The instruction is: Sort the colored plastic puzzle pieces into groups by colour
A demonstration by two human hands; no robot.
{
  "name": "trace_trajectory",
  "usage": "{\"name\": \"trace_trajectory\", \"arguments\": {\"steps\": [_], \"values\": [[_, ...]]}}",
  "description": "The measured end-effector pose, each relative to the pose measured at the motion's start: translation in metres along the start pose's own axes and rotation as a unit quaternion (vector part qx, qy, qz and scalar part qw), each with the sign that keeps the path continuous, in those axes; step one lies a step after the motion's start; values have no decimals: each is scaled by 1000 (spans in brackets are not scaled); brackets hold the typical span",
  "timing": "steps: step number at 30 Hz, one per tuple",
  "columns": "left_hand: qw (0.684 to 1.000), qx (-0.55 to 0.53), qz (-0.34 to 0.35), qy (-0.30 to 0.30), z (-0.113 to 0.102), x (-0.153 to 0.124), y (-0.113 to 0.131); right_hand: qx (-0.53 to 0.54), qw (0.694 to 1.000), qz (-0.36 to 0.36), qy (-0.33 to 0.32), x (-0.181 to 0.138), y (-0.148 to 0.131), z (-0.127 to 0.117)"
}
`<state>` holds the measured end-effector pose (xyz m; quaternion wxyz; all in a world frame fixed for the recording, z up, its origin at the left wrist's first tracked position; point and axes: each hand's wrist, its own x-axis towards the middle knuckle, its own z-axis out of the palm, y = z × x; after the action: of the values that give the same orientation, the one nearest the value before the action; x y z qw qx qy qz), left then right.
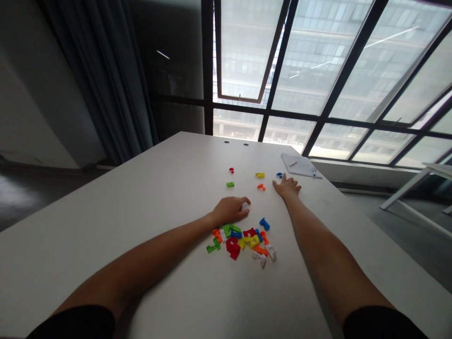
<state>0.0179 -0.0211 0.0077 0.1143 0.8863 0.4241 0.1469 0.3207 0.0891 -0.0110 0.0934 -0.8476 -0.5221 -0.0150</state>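
Note:
My left hand [230, 210] is over the table's middle, thumb and forefinger closed around a white plastic piece [245, 206]. Farther right, my right hand [288, 187] reaches out with its fingers spread and holds nothing; its fingertips are beside a small blue piece [279, 175]. Just below my left hand lies a loose heap of plastic pieces, among them a red one [232, 247], a yellow one [252, 241] and a white one [271, 252]. A blue piece [264, 223] sits at the heap's upper right edge.
Beyond my hands single pieces lie apart: red [231, 170], green [230, 184], yellow [260, 175] and orange [261, 187]. Papers with pens [300, 165] rest at the far right of the white table [169, 174]. Windows and a dark curtain [116, 80] stand behind.

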Motion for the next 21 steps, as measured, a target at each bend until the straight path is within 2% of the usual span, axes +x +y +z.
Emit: {"name": "trace_trajectory", "arguments": {"steps": [5, 8, 10, 12, 13, 15, 16, 19, 21], "values": [[1000, -1, 13, 3, 0, -1, 0, 14, 995, -98, 11, -35, 10, -2], [998, 7, 66, -4, -5, -3, -8, 32, 984, -174, 38, -67, 21, -6], [993, 11, 113, -16, -9, -6, -16, 103, 945, -305, 57, -93, 29, -11], [991, 10, 129, -16, -13, -11, -25, 210, 878, -429, 15, -119, 35, -19], [993, 10, 121, -8, -14, -14, -28, 259, 849, -460, -21, -131, 36, -23], [996, 14, 92, 13, -14, -19, -30, 310, 806, -495, -96, -151, 37, -32], [996, 19, 80, 21, -14, -21, -30, 309, 795, -510, -108, -159, 36, -35], [997, 36, 66, 31, -11, -22, -25, 275, 797, -530, -91, -171, 27, -38], [997, 42, 59, 36, -11, -22, -21, 289, 812, -500, -86, -171, 16, -34]]}}
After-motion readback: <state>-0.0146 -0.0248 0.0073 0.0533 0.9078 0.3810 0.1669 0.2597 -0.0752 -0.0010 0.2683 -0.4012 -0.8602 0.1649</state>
